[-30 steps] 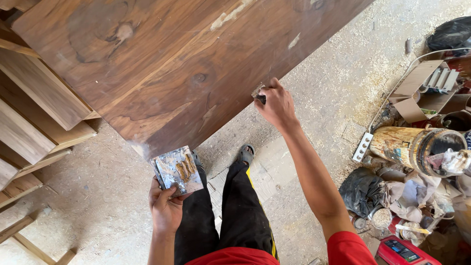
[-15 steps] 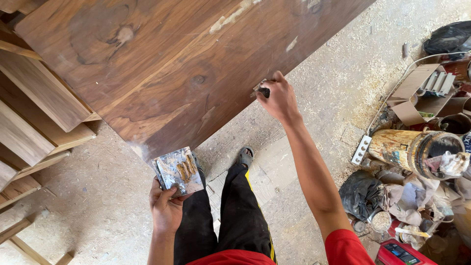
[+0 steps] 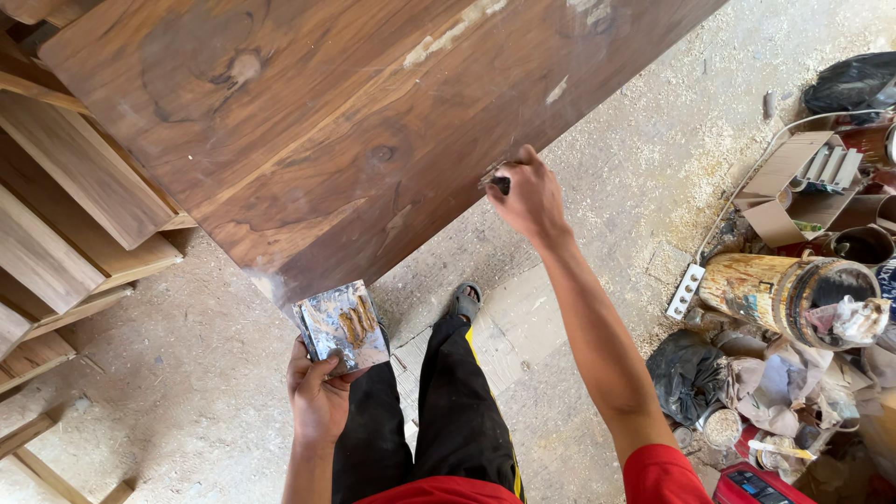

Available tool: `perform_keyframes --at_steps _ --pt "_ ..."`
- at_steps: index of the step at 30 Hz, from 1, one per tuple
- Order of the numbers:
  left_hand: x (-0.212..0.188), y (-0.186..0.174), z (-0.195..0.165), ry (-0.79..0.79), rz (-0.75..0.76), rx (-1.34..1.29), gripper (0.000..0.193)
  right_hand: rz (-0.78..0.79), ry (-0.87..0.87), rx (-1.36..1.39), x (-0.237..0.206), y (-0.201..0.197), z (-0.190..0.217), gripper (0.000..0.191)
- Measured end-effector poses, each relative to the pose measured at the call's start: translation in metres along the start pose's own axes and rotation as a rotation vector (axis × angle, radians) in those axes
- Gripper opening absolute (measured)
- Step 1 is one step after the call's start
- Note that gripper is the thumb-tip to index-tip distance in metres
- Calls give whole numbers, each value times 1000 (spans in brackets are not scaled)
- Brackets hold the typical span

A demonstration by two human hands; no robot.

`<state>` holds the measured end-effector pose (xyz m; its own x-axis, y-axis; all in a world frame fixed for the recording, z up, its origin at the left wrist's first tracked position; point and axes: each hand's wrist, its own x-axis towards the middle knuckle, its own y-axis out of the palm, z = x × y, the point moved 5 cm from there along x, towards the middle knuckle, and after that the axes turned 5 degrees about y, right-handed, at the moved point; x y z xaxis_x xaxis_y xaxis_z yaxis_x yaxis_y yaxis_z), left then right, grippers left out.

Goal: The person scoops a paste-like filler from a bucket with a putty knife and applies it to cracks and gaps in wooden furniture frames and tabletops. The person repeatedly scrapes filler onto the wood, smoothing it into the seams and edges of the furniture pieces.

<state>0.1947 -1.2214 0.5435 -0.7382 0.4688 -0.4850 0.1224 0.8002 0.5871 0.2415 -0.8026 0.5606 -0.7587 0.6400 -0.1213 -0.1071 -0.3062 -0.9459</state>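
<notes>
A large dark wooden panel fills the upper left of the head view, with pale filler streaks near its far end. My right hand is shut on a small putty knife pressed against the panel's right edge. My left hand holds a square metal plate smeared with brown wood filler, just below the panel's near corner. My legs in black trousers and a sandalled foot stand below.
Stacked wooden boards lie at the left. The floor is covered in sawdust. At the right sit a paint-stained drum, a white power strip, cardboard, bags and rags, and a red tool.
My right hand with the putty knife has slid a little farther up along the panel's edge. My left hand and the plate have stayed in place.
</notes>
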Motion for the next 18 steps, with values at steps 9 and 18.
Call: perform_keyframes --at_steps 9,18 --pt "-1 4 -3 -1 4 9 48 -12 -4 38 -16 0 -7 24" --pt "0 -2 -4 8 -22 24 47 -166 -5 133 -21 29 -9 28"
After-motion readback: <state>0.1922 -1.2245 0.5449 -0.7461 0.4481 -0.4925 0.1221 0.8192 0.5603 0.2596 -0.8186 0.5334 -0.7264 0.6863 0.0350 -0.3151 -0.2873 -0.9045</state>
